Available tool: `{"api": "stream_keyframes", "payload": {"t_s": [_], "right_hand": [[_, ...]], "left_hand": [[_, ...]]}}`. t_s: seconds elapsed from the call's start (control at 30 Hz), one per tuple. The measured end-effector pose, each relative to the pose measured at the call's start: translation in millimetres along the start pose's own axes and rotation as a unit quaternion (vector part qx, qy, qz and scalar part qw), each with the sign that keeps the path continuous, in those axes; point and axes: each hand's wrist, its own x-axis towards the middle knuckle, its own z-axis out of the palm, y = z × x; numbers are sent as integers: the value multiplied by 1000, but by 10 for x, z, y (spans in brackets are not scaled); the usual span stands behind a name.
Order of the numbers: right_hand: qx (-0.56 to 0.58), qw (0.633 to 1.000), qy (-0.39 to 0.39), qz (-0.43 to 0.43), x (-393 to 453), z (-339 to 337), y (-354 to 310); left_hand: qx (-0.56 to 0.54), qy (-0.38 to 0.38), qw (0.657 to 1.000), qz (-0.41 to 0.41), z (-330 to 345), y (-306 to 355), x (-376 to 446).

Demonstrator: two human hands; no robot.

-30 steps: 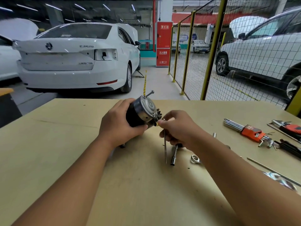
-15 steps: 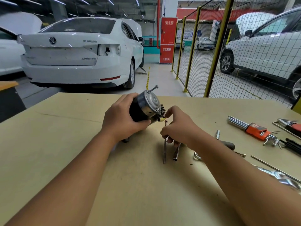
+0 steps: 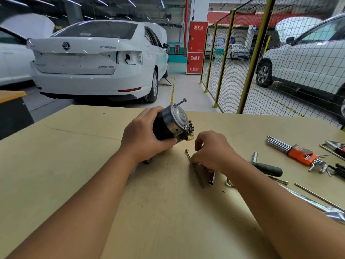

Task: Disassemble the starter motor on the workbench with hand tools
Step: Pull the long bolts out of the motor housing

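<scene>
Now your left hand [image 3: 144, 141] grips the black cylindrical starter motor [image 3: 170, 124], tilted mid-surface on the tan workbench [image 3: 74, 165]; your right hand [image 3: 212, 151] curls fingers pinching the long thin steel through-bolt [image 3: 196, 169] flat beside it.

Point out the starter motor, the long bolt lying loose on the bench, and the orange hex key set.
starter motor [image 3: 174, 118]: head view, on its silver end cap.
long bolt [image 3: 187, 151]: head view, on its head end beside the right hand.
hex key set [image 3: 300, 155]: head view, on the orange holder.
</scene>
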Motion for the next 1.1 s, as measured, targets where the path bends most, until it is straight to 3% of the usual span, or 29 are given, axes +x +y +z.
{"api": "stream_keyframes", "payload": {"t_s": [0.17,0.33,0.43,0.5,0.57,0.77,0.9,1.0,1.1], "right_hand": [[47,999,7,8,-26,-18,-2],[190,964,185,-19,9,-298,-118],[275,948,132,-86,-13,-592,-295],[235,961,62,-128,-14,-731,-445],[179,972,45,-145,32,-773,-591],[3,982,126,-143,197,-660,-787],[-29,980,101,-169,269,-718,-762],[27,976,74,-203,251,-721,-736],[35,978,118,-167,285,-551,-755]], "left_hand": [[-5,-5,1000,2,-15,12,2],[-13,7,1000,-3,7,7,-9],[-12,9,1000,-1,5,31,-8],[-7,14,1000,-5,4,37,-9],[-4,16,1000,-7,2,37,-5],[0,18,1000,5,9,16,-3],[3,14,1000,10,17,-19,5],[1,15,1000,13,21,-27,7],[-4,15,1000,12,28,-28,16]]}}
